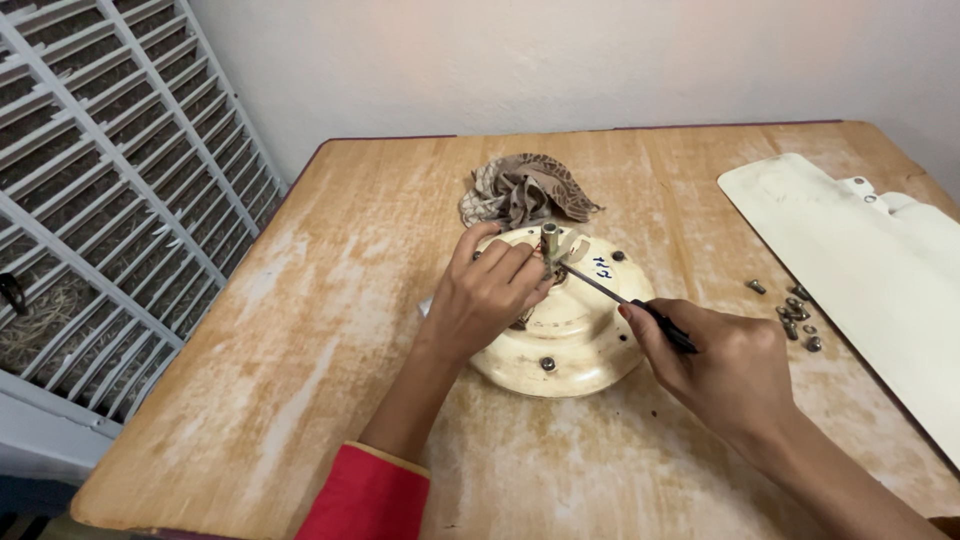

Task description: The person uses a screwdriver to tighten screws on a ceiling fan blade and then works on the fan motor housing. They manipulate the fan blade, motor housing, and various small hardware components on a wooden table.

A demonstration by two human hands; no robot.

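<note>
A worn, pale-scuffed wooden counter [330, 330] is set against a plain white wall [560, 60], w/ a white slatted grille [110, 190] at its left. At centre, a cream round metal motor housing [580, 330] is pinched by left-hand [485, 300] fingers; a thin black-handled screwdriver [640, 310] is gripped in clenched right-hand [720, 365] fingers.

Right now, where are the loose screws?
In the head view, the loose screws lie on the wooden table at the right, between the right hand and the cream fan blade.

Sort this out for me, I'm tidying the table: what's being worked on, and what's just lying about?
In use: round cream housing, screwdriver, left hand, right hand.
Lying about: patterned cloth, loose screws, cream blade.
</note>
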